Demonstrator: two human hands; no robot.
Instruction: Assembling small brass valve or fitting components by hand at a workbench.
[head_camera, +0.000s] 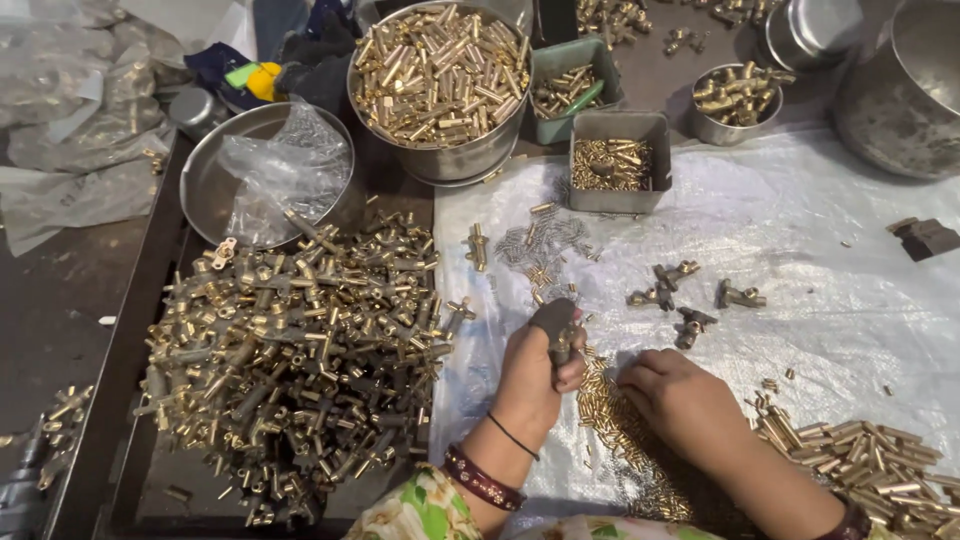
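Left hand (535, 365) fist closed on dark brass fitting (560, 340), over white sheet (820, 250). Right hand (675, 395) fingers curled down onto loose small pins (610, 415); hold unclear. Open sheet lies right; fitting heap (290, 350) crowds left tray edge. Brass shiny, tubular.

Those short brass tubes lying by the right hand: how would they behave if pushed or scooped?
The short brass tubes look like smooth round cylinders, so they would probably roll or scatter when pushed. Being solid-looking metal, they are likely stiff and heavy for their size. They lie loose on a crinkled plastic sheet, which may let them slide. The right hand rests beside them.
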